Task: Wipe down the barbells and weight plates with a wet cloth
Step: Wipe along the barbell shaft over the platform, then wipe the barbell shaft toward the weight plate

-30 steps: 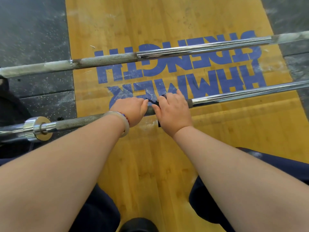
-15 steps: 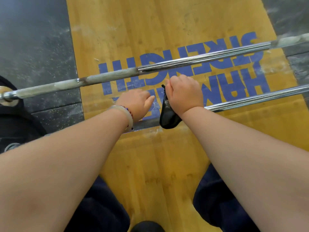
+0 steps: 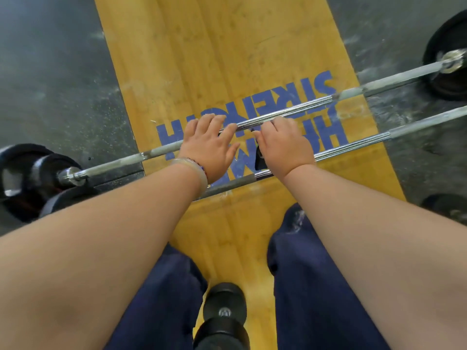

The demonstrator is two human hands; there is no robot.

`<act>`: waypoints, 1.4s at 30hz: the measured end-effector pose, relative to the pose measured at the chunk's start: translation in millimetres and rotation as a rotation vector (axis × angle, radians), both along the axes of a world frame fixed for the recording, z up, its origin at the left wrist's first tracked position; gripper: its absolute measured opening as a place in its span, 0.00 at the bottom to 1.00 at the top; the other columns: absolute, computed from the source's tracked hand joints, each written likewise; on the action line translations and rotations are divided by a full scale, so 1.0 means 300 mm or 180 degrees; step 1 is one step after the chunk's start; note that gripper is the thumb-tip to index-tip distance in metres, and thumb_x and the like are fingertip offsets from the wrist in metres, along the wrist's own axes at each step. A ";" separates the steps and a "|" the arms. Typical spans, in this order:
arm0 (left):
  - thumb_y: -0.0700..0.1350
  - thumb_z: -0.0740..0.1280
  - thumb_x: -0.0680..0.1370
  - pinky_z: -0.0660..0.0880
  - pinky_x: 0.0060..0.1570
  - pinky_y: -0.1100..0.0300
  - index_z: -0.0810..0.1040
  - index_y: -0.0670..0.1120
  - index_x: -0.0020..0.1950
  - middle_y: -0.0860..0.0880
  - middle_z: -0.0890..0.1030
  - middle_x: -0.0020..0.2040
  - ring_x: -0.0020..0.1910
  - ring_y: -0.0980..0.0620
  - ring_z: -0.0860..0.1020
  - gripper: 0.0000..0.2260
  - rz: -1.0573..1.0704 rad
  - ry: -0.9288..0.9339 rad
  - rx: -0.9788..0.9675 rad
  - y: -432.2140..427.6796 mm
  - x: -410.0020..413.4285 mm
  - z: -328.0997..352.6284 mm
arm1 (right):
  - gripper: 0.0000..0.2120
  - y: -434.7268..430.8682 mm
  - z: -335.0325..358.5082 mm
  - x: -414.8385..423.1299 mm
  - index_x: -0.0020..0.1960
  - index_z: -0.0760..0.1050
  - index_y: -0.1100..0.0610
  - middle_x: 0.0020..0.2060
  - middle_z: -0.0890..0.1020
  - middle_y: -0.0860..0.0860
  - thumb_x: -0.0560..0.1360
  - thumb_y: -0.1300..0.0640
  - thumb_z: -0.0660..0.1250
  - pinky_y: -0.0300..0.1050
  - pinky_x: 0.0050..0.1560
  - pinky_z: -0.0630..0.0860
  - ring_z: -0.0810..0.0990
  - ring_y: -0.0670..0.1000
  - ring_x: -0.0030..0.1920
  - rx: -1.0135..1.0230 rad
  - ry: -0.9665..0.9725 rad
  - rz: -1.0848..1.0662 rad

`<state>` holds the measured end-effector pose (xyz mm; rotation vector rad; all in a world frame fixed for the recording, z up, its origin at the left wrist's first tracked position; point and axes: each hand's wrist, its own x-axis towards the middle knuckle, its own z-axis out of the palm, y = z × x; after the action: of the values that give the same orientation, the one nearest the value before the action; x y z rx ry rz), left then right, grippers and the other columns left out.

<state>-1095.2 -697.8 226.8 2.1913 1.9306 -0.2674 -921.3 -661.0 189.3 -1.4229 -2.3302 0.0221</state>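
You are laying your left grip (image 3: 207,145), fingers straight, across the far barbell (image 3: 285,112), while your right grip (image 3: 280,147) is pinching a dark cloth (image 3: 259,159) above the near barbell (image 3: 353,145).

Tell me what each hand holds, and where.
Right hand grips the dark cloth by its upper end; the rest hangs below. Left hand holds nothing, its straight fingers lying across the far barbell.
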 end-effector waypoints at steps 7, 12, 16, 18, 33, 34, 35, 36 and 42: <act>0.56 0.49 0.82 0.45 0.70 0.49 0.58 0.52 0.76 0.48 0.56 0.76 0.75 0.46 0.52 0.23 -0.0001 0.0148 0.0057 0.087 0.155 0.430 | 0.18 0.012 0.390 0.192 0.36 0.72 0.60 0.33 0.74 0.56 0.76 0.49 0.55 0.40 0.23 0.61 0.75 0.58 0.35 -0.0114 0.0082 -0.0059; 0.57 0.48 0.82 0.44 0.72 0.49 0.56 0.52 0.77 0.48 0.55 0.77 0.76 0.46 0.50 0.24 -0.0120 0.0168 0.0102 0.145 0.284 0.620 | 0.19 0.050 0.562 0.292 0.37 0.73 0.61 0.33 0.75 0.57 0.76 0.49 0.54 0.47 0.23 0.71 0.75 0.59 0.34 -0.0164 0.0116 0.0031; 0.58 0.46 0.82 0.43 0.73 0.48 0.53 0.53 0.77 0.49 0.53 0.77 0.76 0.47 0.49 0.24 -0.0303 0.0271 0.0136 0.202 0.361 0.685 | 0.18 0.112 0.629 0.345 0.37 0.74 0.60 0.34 0.75 0.56 0.76 0.49 0.54 0.45 0.24 0.72 0.76 0.58 0.34 0.0063 0.0002 -0.0019; 0.58 0.46 0.82 0.43 0.73 0.48 0.52 0.53 0.77 0.49 0.52 0.77 0.76 0.47 0.49 0.24 -0.0423 0.0329 0.0124 0.229 0.403 0.707 | 0.19 0.149 0.659 0.367 0.38 0.75 0.61 0.34 0.76 0.57 0.76 0.49 0.54 0.43 0.24 0.70 0.76 0.59 0.35 0.0044 0.0025 -0.0103; 0.58 0.47 0.82 0.43 0.72 0.47 0.54 0.53 0.77 0.48 0.54 0.77 0.76 0.46 0.51 0.24 -0.1133 0.0436 0.0133 0.339 0.737 0.767 | 0.17 0.184 0.691 0.757 0.38 0.73 0.61 0.35 0.75 0.58 0.77 0.51 0.55 0.48 0.28 0.76 0.75 0.59 0.34 0.0082 0.0065 -0.0402; 0.58 0.47 0.82 0.43 0.72 0.47 0.54 0.53 0.77 0.48 0.54 0.77 0.76 0.46 0.51 0.24 -0.1123 0.0465 0.0107 0.349 0.776 0.764 | 0.17 0.193 0.690 0.794 0.38 0.73 0.61 0.35 0.76 0.58 0.76 0.50 0.55 0.48 0.27 0.75 0.76 0.59 0.34 0.0059 0.0084 -0.0392; 0.57 0.47 0.82 0.43 0.72 0.47 0.55 0.53 0.77 0.48 0.55 0.77 0.76 0.46 0.52 0.24 -0.1089 0.0448 0.0097 0.358 0.813 0.752 | 0.18 0.203 0.689 0.830 0.38 0.74 0.61 0.35 0.76 0.58 0.76 0.50 0.55 0.47 0.26 0.73 0.76 0.59 0.34 0.0022 0.0098 -0.0372; 0.57 0.48 0.82 0.44 0.71 0.47 0.58 0.53 0.76 0.48 0.57 0.76 0.75 0.45 0.54 0.23 -0.1042 0.0419 0.0123 0.367 0.857 0.747 | 0.18 0.215 0.690 0.868 0.38 0.74 0.61 0.35 0.76 0.57 0.76 0.50 0.54 0.45 0.25 0.71 0.76 0.59 0.33 -0.0009 0.0093 -0.0357; 0.57 0.49 0.82 0.43 0.71 0.48 0.56 0.54 0.77 0.48 0.56 0.77 0.75 0.46 0.53 0.23 -0.0727 0.0233 0.0023 0.425 1.104 0.729 | 0.18 0.303 0.682 1.091 0.37 0.74 0.60 0.33 0.75 0.56 0.76 0.50 0.53 0.43 0.26 0.69 0.74 0.57 0.32 -0.0008 -0.0158 -0.0148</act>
<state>-764.0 -570.4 445.5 2.4403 1.7169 -0.3820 -594.0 -570.1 393.8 -1.4945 -2.3368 -0.0238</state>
